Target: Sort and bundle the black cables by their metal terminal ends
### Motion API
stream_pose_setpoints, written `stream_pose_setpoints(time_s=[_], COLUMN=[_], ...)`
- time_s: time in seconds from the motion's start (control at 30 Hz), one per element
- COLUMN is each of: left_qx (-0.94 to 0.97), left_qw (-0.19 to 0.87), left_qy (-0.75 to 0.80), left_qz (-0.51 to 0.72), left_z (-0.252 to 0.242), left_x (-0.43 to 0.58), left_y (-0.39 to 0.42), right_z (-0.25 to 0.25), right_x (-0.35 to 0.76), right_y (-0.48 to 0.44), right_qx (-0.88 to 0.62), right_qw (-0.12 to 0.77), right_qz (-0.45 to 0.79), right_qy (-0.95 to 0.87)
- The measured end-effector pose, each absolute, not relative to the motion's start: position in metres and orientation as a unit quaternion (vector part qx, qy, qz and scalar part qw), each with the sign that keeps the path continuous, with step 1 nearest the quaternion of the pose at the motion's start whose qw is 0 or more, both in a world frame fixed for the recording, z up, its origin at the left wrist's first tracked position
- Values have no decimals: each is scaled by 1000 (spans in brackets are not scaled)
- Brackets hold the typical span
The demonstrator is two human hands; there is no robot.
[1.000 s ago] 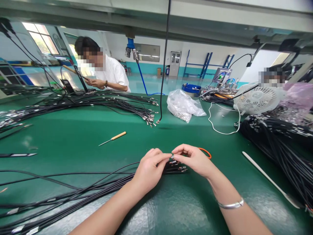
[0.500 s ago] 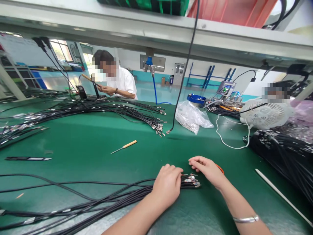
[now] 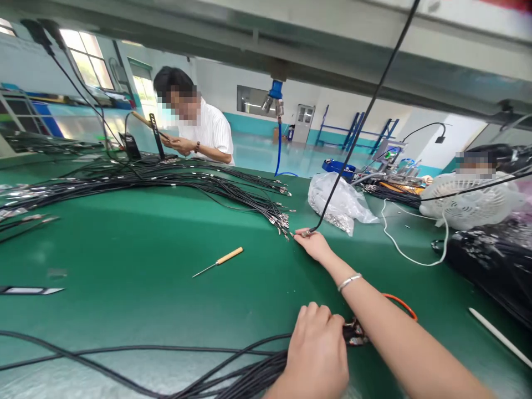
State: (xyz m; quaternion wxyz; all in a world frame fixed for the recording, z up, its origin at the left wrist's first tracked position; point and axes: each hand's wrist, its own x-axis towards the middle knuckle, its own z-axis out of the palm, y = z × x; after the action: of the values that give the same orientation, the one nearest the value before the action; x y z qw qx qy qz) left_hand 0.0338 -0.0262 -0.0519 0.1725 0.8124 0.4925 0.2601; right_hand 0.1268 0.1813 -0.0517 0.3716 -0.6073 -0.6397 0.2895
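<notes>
My left hand (image 3: pixel 319 350) is wrapped round a bundle of black cables (image 3: pixel 253 371) close to its tipped ends (image 3: pixel 356 333), low in the view. Farther forward, my right hand (image 3: pixel 313 244) is closed at the fingertips, beside the ends of a second cable bundle (image 3: pixel 233 191). The metal end of a hanging black cord (image 3: pixel 366 116) meets my right fingers. A small metal tip pokes out from the fingertips; whether it belongs to the cord or to a separate piece is unclear.
On the green table (image 3: pixel 166 238) lie an awl (image 3: pixel 229 256), a knife (image 3: pixel 29 290), a white stick (image 3: pixel 499 335) and a plastic bag of small parts (image 3: pixel 341 202). A white fan (image 3: pixel 469 199) and more cables stand at right. A person (image 3: pixel 208 127) sits across.
My right hand has moved forward from near the bundle's ends to the tip of the hanging cord. My left hand still rests round the cables. The view has shifted.
</notes>
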Motion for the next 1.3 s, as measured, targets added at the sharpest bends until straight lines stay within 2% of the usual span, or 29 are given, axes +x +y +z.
stream_pose_setpoints(time_s=[0.23, 0.97, 1.3], left_qx=[804, 790, 795], left_qw=[188, 308, 283], left_qy=[496, 510, 508], left_qz=[268, 143, 173], left_z=[-59, -34, -51], left_x=[36, 32, 36], left_y=[-22, -16, -17], right_z=[-58, -60, -61], right_x=[129, 130, 131], right_y=[201, 196, 194], right_qx=[-581, -582, -592], right_qw=[379, 380, 387], right_qz=[324, 339, 298], right_qy=[-644, -634, -641])
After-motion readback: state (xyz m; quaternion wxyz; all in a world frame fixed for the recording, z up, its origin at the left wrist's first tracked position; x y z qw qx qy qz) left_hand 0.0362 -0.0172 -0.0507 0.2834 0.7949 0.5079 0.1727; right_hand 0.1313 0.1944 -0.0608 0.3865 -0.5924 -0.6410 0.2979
